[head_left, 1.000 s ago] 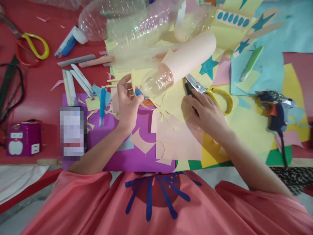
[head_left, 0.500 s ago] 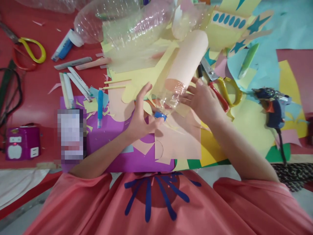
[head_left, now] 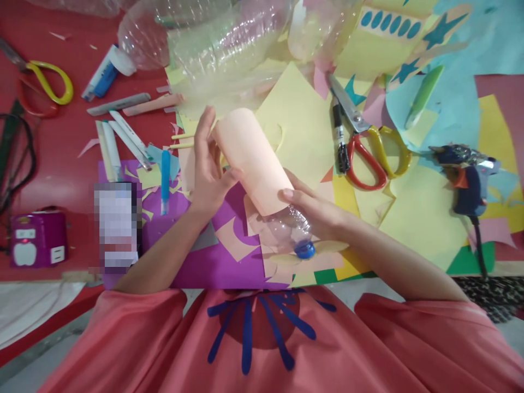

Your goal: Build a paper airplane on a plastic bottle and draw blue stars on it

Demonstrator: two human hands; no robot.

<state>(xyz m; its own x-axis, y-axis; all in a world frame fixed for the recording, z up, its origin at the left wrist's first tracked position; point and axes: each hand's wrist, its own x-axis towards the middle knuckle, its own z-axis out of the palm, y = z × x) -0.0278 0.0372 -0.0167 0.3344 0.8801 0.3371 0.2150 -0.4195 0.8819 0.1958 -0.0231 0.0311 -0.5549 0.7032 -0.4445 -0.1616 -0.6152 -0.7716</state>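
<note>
Bottle (head_left: 297, 222): clear plastic, over the middle of the worktop, tilted, neck toward the person and a bit right.
Wrap (head_left: 254, 164): peach paper sleeve around the bottle's body; neck bare.
Cap (head_left: 305, 249): blue, on the neck. Pale yellow paper pieces to both sides; can't tell if attached.
Left hand (head_left: 210, 177): gripping the bottle through the wrap at the far end, thumb on the near side.
Right hand (head_left: 317, 210): gripping the bottle near the neck, thumb on the wrap's lower edge, other fingers mostly hidden.
Scissors (head_left: 359, 124): red and yellow handles, lying right of the bottle.
Marker (head_left: 339, 139): black, just beside the scissors.
Glue gun (head_left: 466, 180): far right, on paper sheets.
</note>
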